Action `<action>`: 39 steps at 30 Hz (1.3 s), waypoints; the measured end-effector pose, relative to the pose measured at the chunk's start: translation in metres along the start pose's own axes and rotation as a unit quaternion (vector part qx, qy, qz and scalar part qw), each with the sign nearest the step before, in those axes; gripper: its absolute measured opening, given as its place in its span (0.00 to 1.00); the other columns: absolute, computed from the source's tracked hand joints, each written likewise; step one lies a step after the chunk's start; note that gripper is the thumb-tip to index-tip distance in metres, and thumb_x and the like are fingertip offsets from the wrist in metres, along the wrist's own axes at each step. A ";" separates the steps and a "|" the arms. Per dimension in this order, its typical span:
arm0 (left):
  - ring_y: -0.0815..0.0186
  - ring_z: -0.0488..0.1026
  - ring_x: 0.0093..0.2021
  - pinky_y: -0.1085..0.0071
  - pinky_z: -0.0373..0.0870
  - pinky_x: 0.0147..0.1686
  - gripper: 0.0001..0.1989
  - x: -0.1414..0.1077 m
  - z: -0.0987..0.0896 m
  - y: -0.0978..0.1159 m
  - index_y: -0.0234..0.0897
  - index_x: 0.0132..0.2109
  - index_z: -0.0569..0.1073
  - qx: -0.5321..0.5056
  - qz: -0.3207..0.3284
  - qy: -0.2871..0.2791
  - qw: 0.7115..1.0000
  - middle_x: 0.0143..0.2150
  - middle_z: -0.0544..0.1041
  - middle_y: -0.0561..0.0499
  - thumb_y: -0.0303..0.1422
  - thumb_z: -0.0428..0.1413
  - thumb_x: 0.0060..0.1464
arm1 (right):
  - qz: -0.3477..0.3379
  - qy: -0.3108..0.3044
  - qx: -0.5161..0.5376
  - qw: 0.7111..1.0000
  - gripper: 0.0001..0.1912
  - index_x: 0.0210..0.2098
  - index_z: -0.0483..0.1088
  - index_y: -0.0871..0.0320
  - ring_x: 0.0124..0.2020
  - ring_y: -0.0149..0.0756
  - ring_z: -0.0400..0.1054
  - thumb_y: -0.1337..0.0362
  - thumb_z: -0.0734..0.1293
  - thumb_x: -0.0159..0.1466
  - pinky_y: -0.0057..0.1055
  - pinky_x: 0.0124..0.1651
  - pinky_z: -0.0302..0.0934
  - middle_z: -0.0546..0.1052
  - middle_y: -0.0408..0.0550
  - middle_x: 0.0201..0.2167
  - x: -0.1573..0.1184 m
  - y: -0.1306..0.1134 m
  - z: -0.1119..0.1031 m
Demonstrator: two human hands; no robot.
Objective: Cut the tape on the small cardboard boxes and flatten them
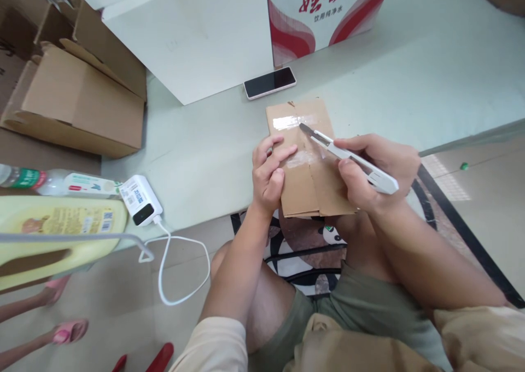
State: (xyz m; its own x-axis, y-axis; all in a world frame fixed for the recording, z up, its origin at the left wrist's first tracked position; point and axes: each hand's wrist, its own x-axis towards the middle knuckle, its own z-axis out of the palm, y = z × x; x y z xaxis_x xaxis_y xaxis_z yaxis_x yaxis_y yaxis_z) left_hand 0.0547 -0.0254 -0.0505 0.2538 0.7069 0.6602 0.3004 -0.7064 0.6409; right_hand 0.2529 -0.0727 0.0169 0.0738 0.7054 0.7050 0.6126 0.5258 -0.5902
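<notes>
A brown cardboard box [301, 183] lies at the table's front edge, its near end sticking out over my lap. Strips of clear tape [286, 122] cross its top seam. My left hand [269, 169] grips the left side of the box with fingers curled onto the top. In my right hand [375, 164] is a white utility knife [348, 156], held between thumb and fingers. Its dark tip points away to the left and meets the box top near the far tape strip. My right palm is partly hidden.
Beyond the box lies a phone [269, 83], in front of a white box [197, 38] and a red-and-white carton [324, 16]. To the left are open cardboard boxes [82, 93], a plastic bottle [53, 180], a yellow jug [82, 219] and a white device [140, 199] with a cable. Another person's feet show lower left.
</notes>
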 end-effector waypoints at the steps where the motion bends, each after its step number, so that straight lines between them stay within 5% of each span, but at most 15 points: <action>1: 0.54 0.67 0.63 0.54 0.64 0.65 0.23 0.000 0.000 0.000 0.45 0.57 0.76 -0.003 0.000 0.003 1.000 0.63 0.69 0.46 0.43 0.42 0.68 | 0.004 0.000 0.005 1.000 0.08 0.37 0.76 0.52 0.17 0.29 0.62 0.66 0.67 0.59 0.31 0.20 0.55 0.71 0.39 0.18 0.000 0.000 -0.001; 12: 0.55 0.66 0.66 0.54 0.62 0.67 0.24 -0.004 -0.005 -0.004 0.44 0.59 0.74 -0.010 -0.004 0.013 1.000 0.64 0.68 0.46 0.43 0.40 0.68 | 0.084 0.002 0.049 0.995 0.09 0.40 0.75 0.51 0.21 0.34 0.68 0.57 0.65 0.63 0.33 0.23 0.59 0.74 0.42 0.22 -0.012 0.002 0.002; 26: 0.55 0.59 0.71 0.54 0.56 0.72 0.25 -0.006 -0.013 -0.004 0.63 0.67 0.65 -0.109 -0.006 0.000 0.994 0.72 0.56 0.57 0.49 0.38 0.68 | -0.004 0.000 0.057 0.998 0.10 0.44 0.75 0.50 0.23 0.34 0.71 0.57 0.65 0.66 0.32 0.26 0.65 0.79 0.44 0.27 -0.014 -0.007 0.009; 32: 0.51 0.59 0.72 0.51 0.60 0.70 0.26 -0.002 -0.027 -0.001 0.59 0.63 0.71 -0.125 -0.005 -0.043 0.991 0.73 0.52 0.56 0.51 0.38 0.68 | -0.008 -0.061 0.073 0.995 0.10 0.45 0.75 0.49 0.27 0.34 0.74 0.57 0.64 0.68 0.32 0.29 0.69 0.81 0.46 0.32 -0.015 -0.012 0.012; 35: 0.47 0.53 0.75 0.47 0.55 0.71 0.27 -0.002 -0.032 -0.002 0.53 0.57 0.75 -0.114 -0.053 -0.031 0.992 0.71 0.57 0.51 0.56 0.41 0.66 | -0.026 -0.004 0.061 0.998 0.11 0.45 0.74 0.48 0.25 0.33 0.72 0.55 0.64 0.68 0.32 0.29 0.68 0.79 0.44 0.29 -0.018 -0.008 0.016; 39: 0.49 0.56 0.72 0.48 0.56 0.70 0.30 -0.006 -0.039 -0.016 0.47 0.52 0.74 -0.093 -0.117 0.056 0.987 0.67 0.62 0.47 0.62 0.43 0.62 | -0.015 0.134 0.067 0.989 0.13 0.50 0.69 0.47 0.29 0.35 0.74 0.53 0.65 0.68 0.33 0.31 0.68 0.77 0.43 0.31 -0.017 0.007 0.024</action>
State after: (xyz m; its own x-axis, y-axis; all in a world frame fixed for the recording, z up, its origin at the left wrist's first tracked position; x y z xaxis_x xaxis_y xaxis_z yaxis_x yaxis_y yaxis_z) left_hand 0.0124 -0.0191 -0.0494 0.0915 0.8511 0.5170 0.1625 -0.5250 0.8354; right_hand 0.2373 -0.0697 -0.0089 0.2738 0.5467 0.7913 0.5100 0.6149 -0.6014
